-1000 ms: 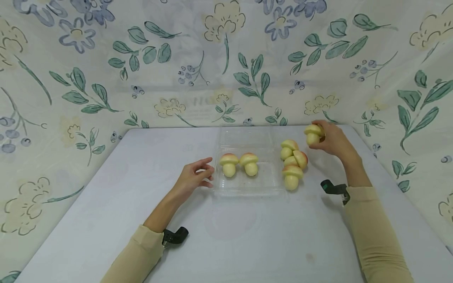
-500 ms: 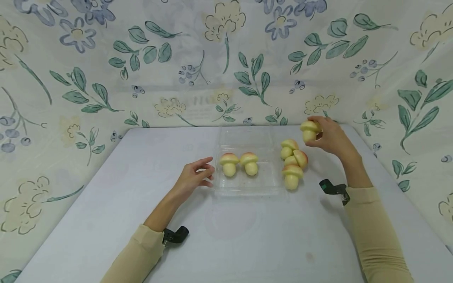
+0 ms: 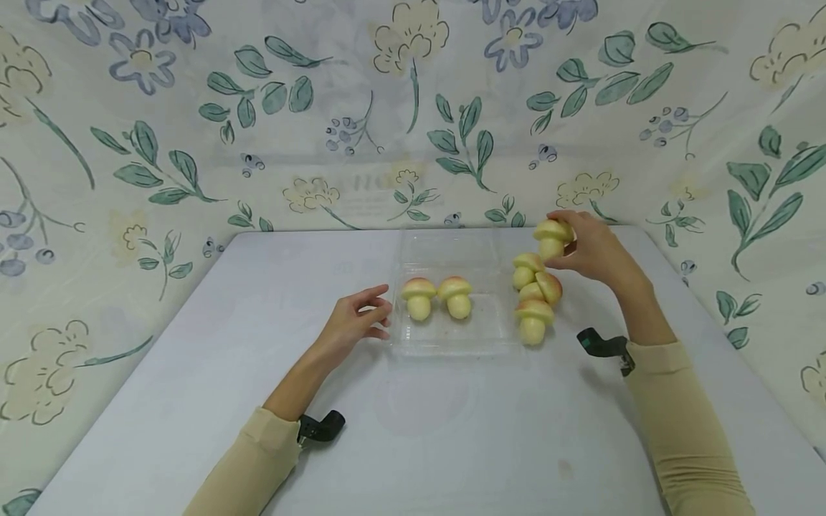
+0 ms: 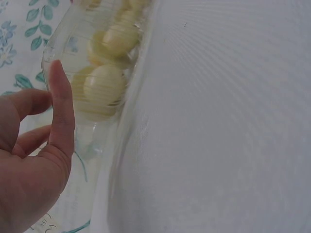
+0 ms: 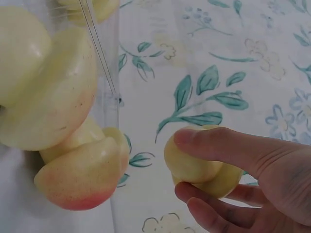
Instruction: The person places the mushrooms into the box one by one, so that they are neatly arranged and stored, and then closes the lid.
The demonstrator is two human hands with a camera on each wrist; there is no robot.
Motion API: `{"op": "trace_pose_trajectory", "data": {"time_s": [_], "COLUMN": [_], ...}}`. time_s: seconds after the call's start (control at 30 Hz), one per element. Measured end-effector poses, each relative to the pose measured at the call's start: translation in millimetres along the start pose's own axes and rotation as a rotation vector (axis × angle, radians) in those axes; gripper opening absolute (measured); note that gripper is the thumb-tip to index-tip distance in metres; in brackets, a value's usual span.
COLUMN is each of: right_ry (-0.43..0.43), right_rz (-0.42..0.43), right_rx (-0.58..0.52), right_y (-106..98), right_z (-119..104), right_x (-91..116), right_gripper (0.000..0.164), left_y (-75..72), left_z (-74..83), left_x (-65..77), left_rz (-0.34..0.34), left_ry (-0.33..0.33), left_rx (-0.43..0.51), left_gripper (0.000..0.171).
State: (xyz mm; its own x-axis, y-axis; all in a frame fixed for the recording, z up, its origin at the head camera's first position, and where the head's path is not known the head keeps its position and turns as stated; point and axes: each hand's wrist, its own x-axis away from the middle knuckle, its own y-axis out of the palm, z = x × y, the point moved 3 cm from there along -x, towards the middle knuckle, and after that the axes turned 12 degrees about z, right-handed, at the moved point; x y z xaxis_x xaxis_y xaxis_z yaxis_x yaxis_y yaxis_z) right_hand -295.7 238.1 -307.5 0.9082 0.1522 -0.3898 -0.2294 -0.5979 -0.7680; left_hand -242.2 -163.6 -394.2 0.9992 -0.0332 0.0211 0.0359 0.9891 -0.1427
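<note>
My right hand [image 3: 596, 249] pinches a pale yellow toy mushroom [image 3: 551, 233] between thumb and fingers, above the table's far right part. In the right wrist view, the thumb lies across that mushroom [image 5: 187, 162]. A clear plastic clamshell box [image 3: 487, 335] lies with its lid folded back. Inside it, a left mushroom [image 3: 419, 299] and a right mushroom [image 3: 455, 298] sit side by side, caps away from me. My left hand [image 3: 348, 321] is at the box's left side, fingers loosely extended; the left wrist view shows a fingertip at the clear wall [image 4: 58, 73].
Just right of the box, mushrooms with reddish caps lie in a column: a far one [image 3: 526, 271], a tilted middle one [image 3: 543, 289] and a near one [image 3: 533, 321]. The white table [image 3: 426, 437] ends at a floral cloth backdrop [image 3: 413, 143].
The right hand has moved left with its mushroom, from right of the column to just behind its far end. The left hand has stayed at the box.
</note>
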Motion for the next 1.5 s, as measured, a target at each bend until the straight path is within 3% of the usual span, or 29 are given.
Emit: {"op": "trace_pose_trajectory", "data": {"time_s": [0.33,1.5], "right_ry": [0.005,-0.084], "right_rz": [-0.073,-0.119], "right_rx": [0.018,0.045], "right_y": [6.8,20.7], "right_z": [-10.1,-45.9], "right_x": [0.6,7.8], "right_gripper": [0.078,0.080], "left_y": [0.4,0.6], "left_z": [1.9,1.7], "left_x": [0.2,0.7], "left_rz": [0.002,0.005], "left_ry": [0.010,0.008], "left_rx": [-0.010,-0.020], "left_gripper": [0.055,0.054]}}
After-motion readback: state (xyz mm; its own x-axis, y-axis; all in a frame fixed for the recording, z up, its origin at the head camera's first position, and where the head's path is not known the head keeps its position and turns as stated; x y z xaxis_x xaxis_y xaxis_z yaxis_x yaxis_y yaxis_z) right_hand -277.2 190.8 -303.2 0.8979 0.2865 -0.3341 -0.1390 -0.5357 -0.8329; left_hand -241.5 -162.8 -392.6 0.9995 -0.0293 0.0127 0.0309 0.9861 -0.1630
